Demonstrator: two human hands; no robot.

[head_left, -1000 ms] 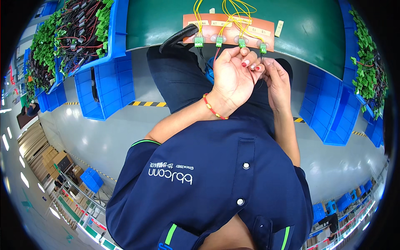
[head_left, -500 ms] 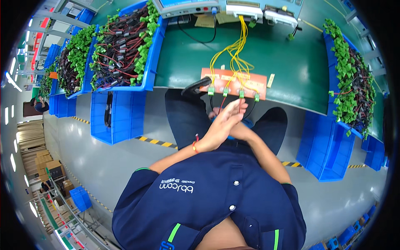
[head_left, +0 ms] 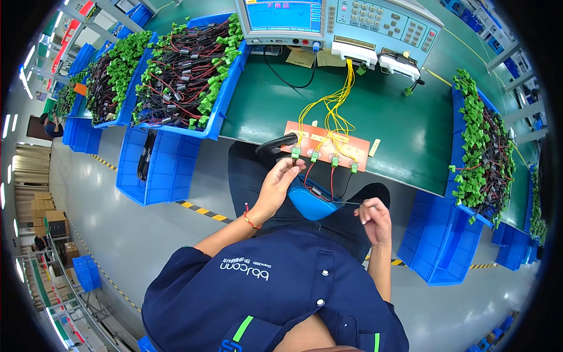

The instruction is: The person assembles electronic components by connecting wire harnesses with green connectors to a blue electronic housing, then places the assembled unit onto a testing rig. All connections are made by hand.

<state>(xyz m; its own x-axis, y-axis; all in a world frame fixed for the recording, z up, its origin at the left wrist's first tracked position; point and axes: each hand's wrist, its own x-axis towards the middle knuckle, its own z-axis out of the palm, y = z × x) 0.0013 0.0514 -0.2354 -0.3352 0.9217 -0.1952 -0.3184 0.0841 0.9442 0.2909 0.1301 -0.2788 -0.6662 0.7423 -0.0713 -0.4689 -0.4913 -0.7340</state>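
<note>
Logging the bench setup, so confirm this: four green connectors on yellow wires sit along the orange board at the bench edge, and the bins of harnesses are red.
Not quite. The head view shows the bins blue, not red. Four green connectors on yellow wires do sit along the orange board.

Test fixture board (head_left: 328, 154) lies at the near tabletop (head_left: 404, 135) edge; tester unit (head_left: 340, 23) stands far behind it; 2 harness bins (head_left: 193, 76) sit left, 1 bin (head_left: 481, 152) right.

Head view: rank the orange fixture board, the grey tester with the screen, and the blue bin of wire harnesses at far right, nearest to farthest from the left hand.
1. Orange fixture board: just above the left hand, at the bench's near edge.
2. Grey tester with the screen: at the back of the bench, above the hand.
3. Blue bin of wire harnesses: far right, beyond the right hand.
</note>
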